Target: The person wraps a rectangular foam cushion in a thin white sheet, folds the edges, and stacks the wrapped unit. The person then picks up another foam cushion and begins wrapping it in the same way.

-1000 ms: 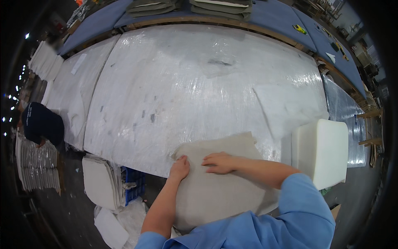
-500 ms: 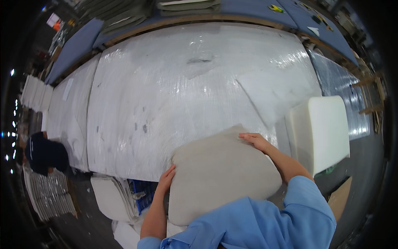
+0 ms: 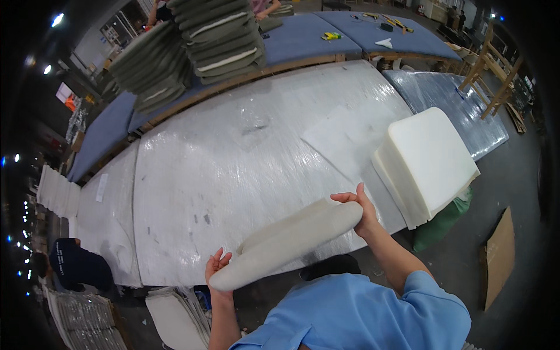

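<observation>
In the head view, the grey-beige cushion point(image 3: 286, 245) is in front of our body, tilted on its edge, over the near side of the plastic-wrapped table point(image 3: 181, 192). We hold it between both hands: the left hand point(image 3: 217, 269) cups its lower-left end with the fingers half curled, and the right hand point(image 3: 359, 213) is spread around its upper-right end, with thumb and fingers apart. We cannot tell whether its underside touches the table.

As far as we can judge, this cushion is well along: cloth covers the long side facing us, and we see no bare foam there. The faces turned away are hidden, so we cannot say whether every edge is closed. It is not yet set down.

To our right, a stack of white foam pads point(image 3: 431, 157) stands on the table corner, its top bare of any cloth; those look undone to us. A flat white sheet point(image 3: 350, 134) lies near it. Across from us, on the blue table point(image 3: 309, 38), a tall pile of grey-green cushions point(image 3: 221, 44) stands beside a leaning pile point(image 3: 151, 70); these seem finished, though we cannot check each one.
</observation>
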{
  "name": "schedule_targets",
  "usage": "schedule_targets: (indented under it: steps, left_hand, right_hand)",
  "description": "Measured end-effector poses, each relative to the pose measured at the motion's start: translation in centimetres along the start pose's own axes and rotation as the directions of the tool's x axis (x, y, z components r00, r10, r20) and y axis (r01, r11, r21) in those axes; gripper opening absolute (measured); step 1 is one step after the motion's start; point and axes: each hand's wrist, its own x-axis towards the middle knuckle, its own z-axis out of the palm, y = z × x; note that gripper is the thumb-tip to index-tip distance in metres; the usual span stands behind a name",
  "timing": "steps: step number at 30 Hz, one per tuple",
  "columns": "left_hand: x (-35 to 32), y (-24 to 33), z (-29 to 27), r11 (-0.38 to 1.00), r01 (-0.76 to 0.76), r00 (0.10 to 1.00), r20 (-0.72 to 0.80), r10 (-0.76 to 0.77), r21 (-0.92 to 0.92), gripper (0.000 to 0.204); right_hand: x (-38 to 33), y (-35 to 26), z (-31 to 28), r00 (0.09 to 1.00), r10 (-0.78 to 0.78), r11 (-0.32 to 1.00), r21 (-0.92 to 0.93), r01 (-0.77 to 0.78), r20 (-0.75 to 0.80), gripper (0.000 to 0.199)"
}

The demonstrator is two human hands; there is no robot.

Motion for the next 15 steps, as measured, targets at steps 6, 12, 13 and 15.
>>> schedule_targets:
  steps: [6,12,13,15]
  left_hand:
    - [-0.5,1.4,2.0,0.991,-0.129,0.981,-0.15,0.124,-0.028,0.049]
    - [-3.0,2.3,3.4,0.897,-0.38,0.903,-0.121,0.413,0.227,0.048]
    - [-3.2,2.3,4.0,0.87,-0.401,0.892,-0.092,0.442,0.287,0.049]
    - [-3.6,2.0,4.0,0.81,-0.43,0.865,-0.074,0.496,0.397,0.049]
  right_hand:
    - [0.0,0.5,4.3,0.937,-0.32,0.933,-0.22,0.285,-0.14,0.079]
    - [0.2,1.7,4.0,0.921,-0.368,0.874,-0.385,0.295,-0.128,0.077]
    - [0.0,1.6,3.5,0.918,-0.382,0.862,-0.401,0.31,-0.111,0.076]
    - [-0.3,1.6,3.7,0.895,-0.442,0.832,-0.402,0.382,-0.064,0.069]
